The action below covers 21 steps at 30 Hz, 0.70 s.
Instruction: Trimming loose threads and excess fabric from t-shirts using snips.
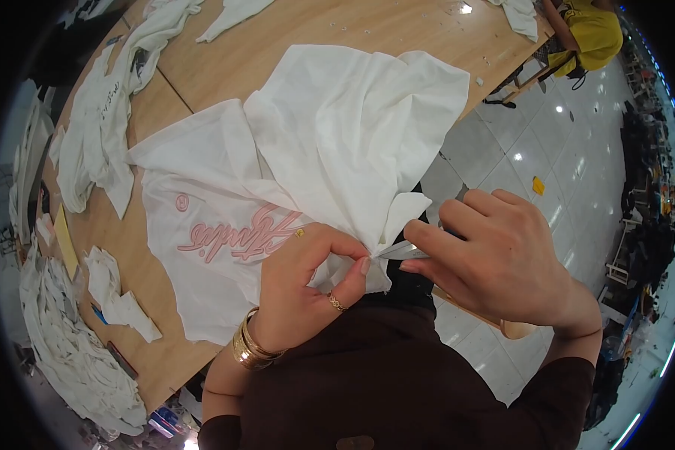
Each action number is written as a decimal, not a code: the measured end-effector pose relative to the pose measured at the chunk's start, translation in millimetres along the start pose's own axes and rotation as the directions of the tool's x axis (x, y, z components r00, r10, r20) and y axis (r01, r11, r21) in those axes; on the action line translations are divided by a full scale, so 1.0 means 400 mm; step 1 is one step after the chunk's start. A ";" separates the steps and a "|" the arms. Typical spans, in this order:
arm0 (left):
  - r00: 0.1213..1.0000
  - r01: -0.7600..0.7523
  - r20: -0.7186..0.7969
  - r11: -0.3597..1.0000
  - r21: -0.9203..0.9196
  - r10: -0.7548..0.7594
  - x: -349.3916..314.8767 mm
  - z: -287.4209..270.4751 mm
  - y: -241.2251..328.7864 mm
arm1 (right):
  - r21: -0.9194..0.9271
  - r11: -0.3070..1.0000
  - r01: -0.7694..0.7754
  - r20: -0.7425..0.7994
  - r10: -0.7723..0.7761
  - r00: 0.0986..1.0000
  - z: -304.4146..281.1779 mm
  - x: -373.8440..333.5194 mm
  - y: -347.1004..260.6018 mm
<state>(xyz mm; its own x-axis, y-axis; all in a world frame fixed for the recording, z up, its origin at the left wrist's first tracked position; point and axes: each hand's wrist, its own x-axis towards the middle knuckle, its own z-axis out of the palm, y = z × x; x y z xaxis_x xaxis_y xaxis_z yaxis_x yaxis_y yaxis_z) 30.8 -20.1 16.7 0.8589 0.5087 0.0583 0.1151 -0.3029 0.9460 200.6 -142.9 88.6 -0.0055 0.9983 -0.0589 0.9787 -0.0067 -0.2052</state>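
Note:
A white T-shirt [360,127] with pink script lettering lies spread over the table's near edge, part of it hanging toward my lap. My left hand [307,277], with a ring and gold bracelets at the wrist, pinches the garment's edge between thumb and forefinger. Close to that pinch, my right hand [480,255] is closed around small thread snips [403,250]. Their silvery blades point left and meet the cloth right by my left fingertips. The rest of the snips is hidden inside my right hand.
More white garments [101,127] lie along the wooden table's [202,67] left side, with a large white heap [75,352] at the lower left. A white scrap [120,296] rests beside it. At the far right, a person in yellow [592,34] sits near the table over a tiled floor [570,165].

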 end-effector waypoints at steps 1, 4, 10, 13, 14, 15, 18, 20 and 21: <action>1.000 0.000 0.000 1.000 -0.001 0.000 0.000 0.000 0.001 | -0.014 1.000 0.009 -0.001 -0.009 1.000 -0.002 0.001 -0.001; 1.000 0.009 0.005 1.000 0.012 -0.009 0.002 0.001 0.002 | -0.028 0.999 0.020 0.012 -0.020 1.000 -0.005 0.005 -0.002; 0.998 -0.060 0.001 0.996 0.068 0.061 0.001 0.005 0.002 | -0.058 0.998 0.027 0.045 -0.025 0.999 -0.010 0.006 -0.004; 0.997 -0.082 0.013 0.991 0.105 0.081 0.002 0.009 0.002 | -0.078 0.996 0.036 0.084 -0.029 0.996 -0.013 0.004 -0.002; 0.996 -0.092 0.017 0.989 0.118 0.091 0.003 0.010 0.003 | -0.088 0.995 0.051 0.096 -0.042 0.995 -0.014 0.005 -0.001; 0.995 -0.102 0.021 0.986 0.131 0.100 0.003 0.011 0.003 | -0.088 0.995 0.050 0.095 -0.042 0.995 -0.016 0.005 -0.001; 0.992 -0.125 0.031 0.983 0.136 0.122 0.003 0.014 0.003 | -0.097 0.993 0.063 0.127 -0.050 0.991 -0.019 0.007 -0.001; 0.992 -0.128 0.033 0.982 0.141 0.125 0.003 0.015 0.003 | -0.102 0.993 0.065 0.141 -0.050 0.989 -0.020 0.007 0.000; 0.991 -0.132 0.035 0.980 0.146 0.128 0.003 0.015 0.003 | -0.102 0.993 0.065 0.141 -0.050 0.989 -0.021 0.008 0.000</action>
<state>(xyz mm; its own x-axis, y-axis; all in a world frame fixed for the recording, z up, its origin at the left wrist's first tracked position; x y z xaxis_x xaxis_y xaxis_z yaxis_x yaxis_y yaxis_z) 34.9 -24.7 15.9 0.8835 0.4374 0.1677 0.0727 -0.4816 0.8734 202.5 -139.2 96.6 -0.0837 0.9790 -0.1858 0.9921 0.0644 -0.1080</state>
